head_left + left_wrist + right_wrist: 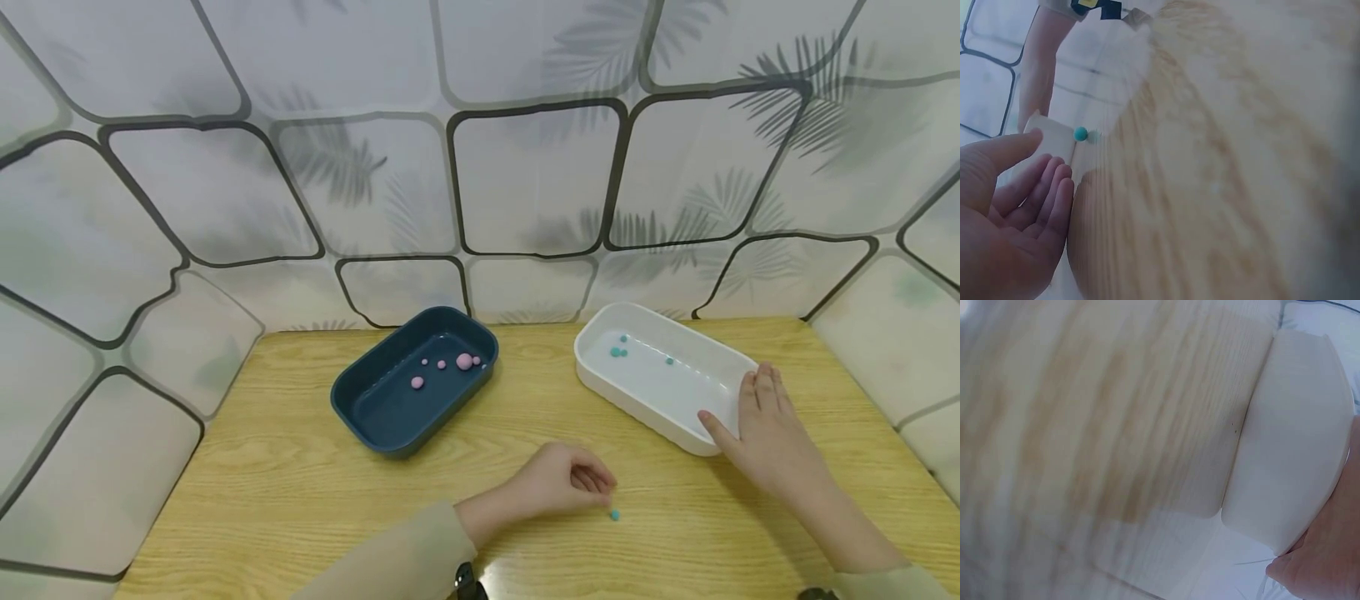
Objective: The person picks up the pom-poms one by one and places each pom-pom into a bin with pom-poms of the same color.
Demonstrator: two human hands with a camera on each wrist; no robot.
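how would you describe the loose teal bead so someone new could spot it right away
Start at the wooden table and find the white tray on its right side. In front of that tray, near the table's front edge, the left hand has its fingertips just beside the teal bead. It is the only bead lying on bare wood; the other teal beads sit inside the white tray.

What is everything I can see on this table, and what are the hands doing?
Table: one, light wood, against a patterned wall.
Blue tray: one, dark blue, left of centre.
Pink balls: about five, in the blue tray.
White tray: one, right of centre.
Teal balls: about four, in the white tray.
Loose ball: one, teal, on the table near the front.
Left hand: fingers curled, tips by the loose ball.
Right hand: rests on the white tray's near end.
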